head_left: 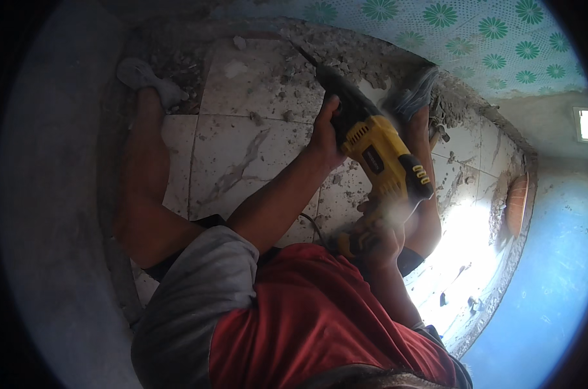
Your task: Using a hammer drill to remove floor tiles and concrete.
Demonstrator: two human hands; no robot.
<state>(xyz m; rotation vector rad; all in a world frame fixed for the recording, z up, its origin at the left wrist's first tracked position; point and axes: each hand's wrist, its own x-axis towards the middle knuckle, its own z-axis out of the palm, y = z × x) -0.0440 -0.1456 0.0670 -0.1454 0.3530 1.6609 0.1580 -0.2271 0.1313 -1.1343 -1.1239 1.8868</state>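
A yellow and black rotary hammer drill (381, 149) slants across the middle of the view, its dark bit (303, 54) pointing up and to the left at the broken edge of the floor along the wall. My left hand (326, 133) is wrapped round the black front part of the tool, thumb on top. At the rear handle, my right hand (379, 240) is closed round the grip; a hazy blur covers part of it. The power cord (314, 227) curves out near the handle. Whether the bit's tip touches the rubble cannot be made out.
White tiles (242, 142) are strewn with grit and chips. Loose rubble (365, 61) lines the base of the green-flowered wall (462, 39). My shod feet rest at left (152, 79) and right (414, 91). A terracotta-coloured curved piece (517, 206) leans by the blue wall (546, 279).
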